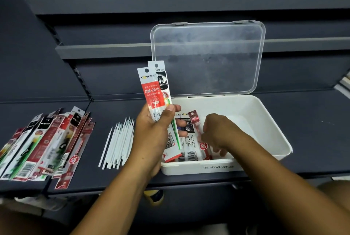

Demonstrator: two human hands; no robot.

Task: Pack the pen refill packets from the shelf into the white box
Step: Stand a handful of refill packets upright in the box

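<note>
Dark slate shelving (113, 75) behind, crossed by pale grey rails (170, 2); slotted upright (83, 84) at left; matte dark shelf (312, 121) below, under dim, even light.

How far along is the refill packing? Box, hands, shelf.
Done: several packets lie flat in the white box, lid open. In hand: the left hand grips a few held packets, a red DM-2018 one in front, above the box's left edge; the right hand pinches a dark red packet inside the box. Left: a large shelf pile of packets. Loose white refills lie beside it.
</note>
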